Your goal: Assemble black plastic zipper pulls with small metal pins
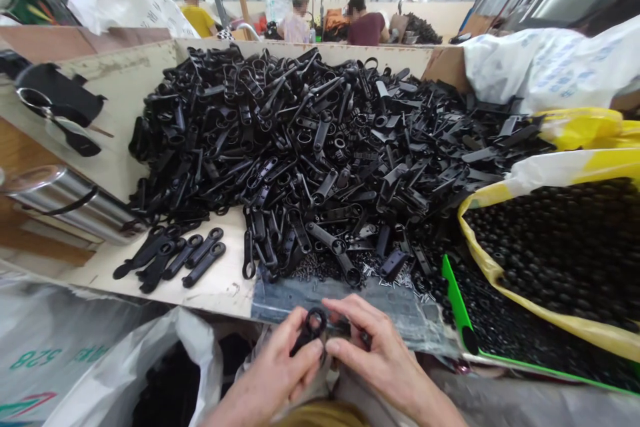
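My left hand (pixel 287 355) is closed on a black plastic handle part with a ring end (pixel 316 321), the ring standing up between thumb and fingers. Close by on the right, my right hand (pixel 373 353) has its index fingertip and thumb near the ring. Its other fingers are curled, and a small dark thing shows among them, too hidden to name. Both hands are above the front edge of the bench, in front of a grey work mat (pixel 280 297). Several similar ring-ended handle parts (pixel 204 263) lie in a small group on the bench at left.
A large heap of black plastic parts (pixel 300 120) fills the bench, with small metal pins (pixel 373 271) at its front. A steel flask (pixel 75 203) stands left. At right are a yellow-edged bag of black balls (pixel 565 233) and a green-edged tray (pixel 457 307). People sit beyond.
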The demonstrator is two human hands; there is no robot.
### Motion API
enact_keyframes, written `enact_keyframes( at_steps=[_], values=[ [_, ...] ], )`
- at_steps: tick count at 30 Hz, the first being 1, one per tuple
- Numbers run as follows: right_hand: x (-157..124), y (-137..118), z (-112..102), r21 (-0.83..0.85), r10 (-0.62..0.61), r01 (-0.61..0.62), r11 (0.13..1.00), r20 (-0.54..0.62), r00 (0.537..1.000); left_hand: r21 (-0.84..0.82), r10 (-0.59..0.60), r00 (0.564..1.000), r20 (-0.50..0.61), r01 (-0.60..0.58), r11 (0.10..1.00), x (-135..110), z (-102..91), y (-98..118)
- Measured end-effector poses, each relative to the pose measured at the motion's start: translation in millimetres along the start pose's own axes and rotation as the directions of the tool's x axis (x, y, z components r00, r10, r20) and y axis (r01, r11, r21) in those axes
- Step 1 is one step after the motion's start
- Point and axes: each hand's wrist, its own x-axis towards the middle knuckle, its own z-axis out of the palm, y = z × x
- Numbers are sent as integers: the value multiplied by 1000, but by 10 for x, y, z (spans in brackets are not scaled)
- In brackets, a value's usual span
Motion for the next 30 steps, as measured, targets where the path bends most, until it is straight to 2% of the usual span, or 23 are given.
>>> enact_keyframes(
  at_steps=[1, 2, 3, 4, 6, 7, 10, 13, 16, 20, 23, 25, 26, 27, 30],
  values=[
    [-2, 18, -24, -57, -11, 10, 998, -22, 1000, 162, 112, 988, -102, -95, 982, 38, -23, 11],
    [-1, 43, -50, -118, -29, 23, 993, -47, 998, 365, 239, 954, -181, -160, 917, 83, -41, 28],
    [1, 72, -74, -179, -47, 33, 983, -74, 996, 564, 356, 908, -222, -179, 806, 136, -53, 50],
    [4, 102, -96, -234, -64, 39, 972, -100, 993, 718, 445, 866, -229, -158, 677, 192, -56, 74],
    [16, 157, -124, -326, -84, 34, 945, -139, 987, 875, 537, 818, -207, -91, 475, 305, -37, 113],
    [22, 177, -133, -364, -90, 28, 931, -154, 984, 904, 564, 802, -195, -76, 421, 356, -18, 125],
    [32, 208, -167, -449, -123, 22, 893, -197, 973, 932, 620, 769, -159, -89, 350, 463, 29, 119],
    [17, 229, -234, -483, -164, 14, 876, -271, 949, 951, 690, 719, -79, -154, 269, 509, 6, 62],
    [-15, 258, -292, -501, -187, -16, 865, -353, 917, 945, 762, 646, 30, -267, 189, 539, -77, -25],
    [-15, 273, -260, -517, -171, -43, 855, -358, 918, 923, 830, 546, 111, -367, 118, 573, -171, -137],
    [38, 263, -192, -538, -165, -72, 840, -379, 911, 907, 859, 500, 111, -405, 118, 564, -190, -181],
    [83, 261, -162, -551, -174, -83, 830, -398, 901, 880, 869, 490, 59, -437, 186, 535, -177, -188],
    [102, 263, -154, -559, -179, -85, 825, -401, 898, 856, 863, 505, 9, -449, 254, 517, -162, -183],
    [118, 268, -151, -569, -185, -84, 818, -399, 898, 821, 838, 542, -55, -453, 347, 498, -142, -174],
    [138, 292, -158, -597, -202, -70, 799, -376, 904, 581, 637, 731, -247, -414, 701, 447, -55, -124]
  ],
)
